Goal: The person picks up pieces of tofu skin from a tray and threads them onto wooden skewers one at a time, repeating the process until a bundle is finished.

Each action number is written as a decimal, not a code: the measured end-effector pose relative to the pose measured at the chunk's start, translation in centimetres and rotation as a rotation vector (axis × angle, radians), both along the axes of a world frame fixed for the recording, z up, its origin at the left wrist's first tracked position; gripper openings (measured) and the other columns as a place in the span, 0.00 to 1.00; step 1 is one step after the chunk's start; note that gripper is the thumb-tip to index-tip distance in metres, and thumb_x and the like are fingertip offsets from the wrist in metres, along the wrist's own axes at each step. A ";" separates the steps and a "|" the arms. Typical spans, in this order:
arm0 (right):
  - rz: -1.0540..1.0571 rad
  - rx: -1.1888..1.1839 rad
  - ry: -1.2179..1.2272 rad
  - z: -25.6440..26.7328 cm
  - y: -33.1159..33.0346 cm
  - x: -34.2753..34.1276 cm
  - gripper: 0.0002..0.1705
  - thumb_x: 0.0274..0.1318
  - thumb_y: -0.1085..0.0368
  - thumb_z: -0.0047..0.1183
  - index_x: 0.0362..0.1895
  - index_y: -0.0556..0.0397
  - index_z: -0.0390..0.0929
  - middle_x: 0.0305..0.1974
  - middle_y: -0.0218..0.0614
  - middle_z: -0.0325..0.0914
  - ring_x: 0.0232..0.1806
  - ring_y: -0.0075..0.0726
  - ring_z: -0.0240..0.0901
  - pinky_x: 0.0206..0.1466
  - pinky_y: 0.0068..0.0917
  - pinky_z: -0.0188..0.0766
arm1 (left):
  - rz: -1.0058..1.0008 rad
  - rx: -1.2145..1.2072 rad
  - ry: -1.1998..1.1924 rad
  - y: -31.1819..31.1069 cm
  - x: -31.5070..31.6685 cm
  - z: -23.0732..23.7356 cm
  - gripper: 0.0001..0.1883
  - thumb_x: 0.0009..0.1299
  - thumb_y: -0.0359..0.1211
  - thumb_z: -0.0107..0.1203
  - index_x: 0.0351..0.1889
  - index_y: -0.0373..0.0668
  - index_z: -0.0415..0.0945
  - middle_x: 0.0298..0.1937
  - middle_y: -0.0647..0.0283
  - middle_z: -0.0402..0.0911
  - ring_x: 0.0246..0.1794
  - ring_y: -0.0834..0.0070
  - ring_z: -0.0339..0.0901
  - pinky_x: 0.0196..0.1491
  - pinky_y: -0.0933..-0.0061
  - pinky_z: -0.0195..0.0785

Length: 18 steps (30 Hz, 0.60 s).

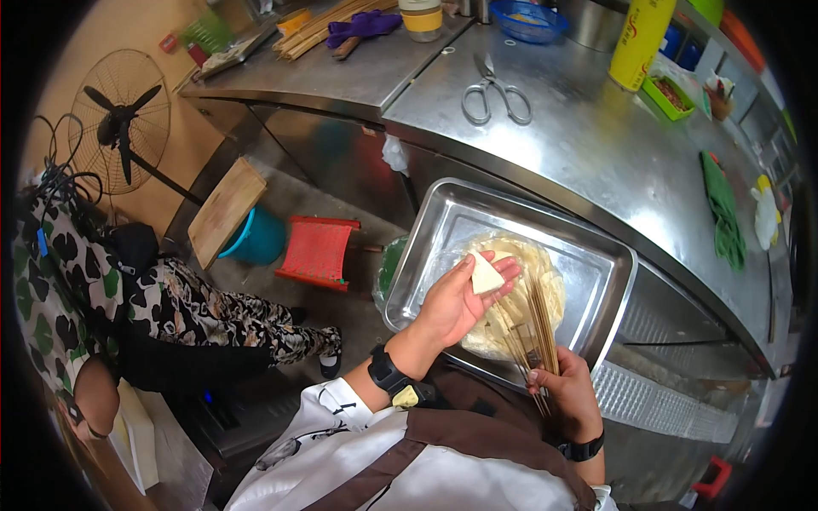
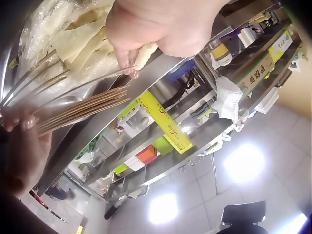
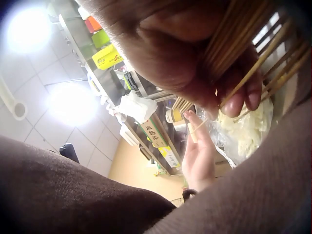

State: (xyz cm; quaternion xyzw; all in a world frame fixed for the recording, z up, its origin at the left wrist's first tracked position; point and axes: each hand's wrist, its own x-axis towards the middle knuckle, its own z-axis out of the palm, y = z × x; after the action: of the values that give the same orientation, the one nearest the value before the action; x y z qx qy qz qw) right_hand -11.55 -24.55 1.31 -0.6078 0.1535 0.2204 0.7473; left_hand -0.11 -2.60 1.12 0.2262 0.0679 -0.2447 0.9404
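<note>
A pale, flat, wedge-shaped piece of food lies across the fingers of my left hand, with the thumb along its edge. My right hand grips a bundle of thin bamboo skewers, fanned at the far ends. In the left wrist view, one skewer sticks out from the bundle and reaches the left fingertips beside the pale piece. Below both hands, a heap of similar pale sheets in clear plastic sits in a steel tray.
Scissors, a yellow can, a green tray and a green cloth lie on the steel counter. A red stool, a blue bucket and a fan stand left. Another person in patterned clothes is nearby.
</note>
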 end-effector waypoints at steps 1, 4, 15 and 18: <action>0.005 -0.004 -0.009 -0.1 0.0 0.0 0.11 0.51 0.77 0.59 0.38 0.60 0.72 0.26 0.30 0.74 0.25 0.23 0.73 0.31 0.20 0.71 | 0.010 -0.027 -0.011 -0.2 -0.1 -0.4 0.18 0.78 0.34 0.37 0.60 0.33 0.62 0.64 0.42 0.64 0.66 0.52 0.63 0.68 0.56 0.61; 0.002 0.007 -0.012 -0.2 -0.1 -0.1 0.11 0.51 0.77 0.59 0.39 0.60 0.72 0.26 0.30 0.74 0.25 0.23 0.73 0.31 0.20 0.71 | 0.020 -0.061 -0.027 -0.6 -0.3 -1.0 0.15 0.77 0.33 0.38 0.57 0.36 0.66 0.64 0.43 0.65 0.66 0.51 0.63 0.68 0.56 0.60; -0.010 0.013 0.013 0.1 0.2 0.3 0.11 0.52 0.77 0.59 0.40 0.60 0.72 0.26 0.29 0.74 0.25 0.22 0.73 0.31 0.20 0.71 | 0.049 -0.031 -0.011 -0.8 -0.4 -1.1 0.14 0.77 0.32 0.40 0.57 0.37 0.66 0.58 0.49 0.71 0.62 0.56 0.67 0.67 0.54 0.60; -0.024 0.024 0.021 0.2 0.3 0.3 0.10 0.52 0.77 0.59 0.38 0.60 0.72 0.26 0.30 0.74 0.24 0.22 0.72 0.31 0.20 0.71 | 0.071 -0.016 -0.045 -1.1 -0.5 -1.0 0.13 0.77 0.33 0.42 0.55 0.38 0.65 0.49 0.55 0.74 0.54 0.62 0.72 0.64 0.57 0.64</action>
State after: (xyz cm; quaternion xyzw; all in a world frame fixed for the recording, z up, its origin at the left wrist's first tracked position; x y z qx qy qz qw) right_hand -11.24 -24.25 1.47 -0.5948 0.1660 0.2199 0.7552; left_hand -0.59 -3.73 0.07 0.2214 0.0525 -0.2065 0.9516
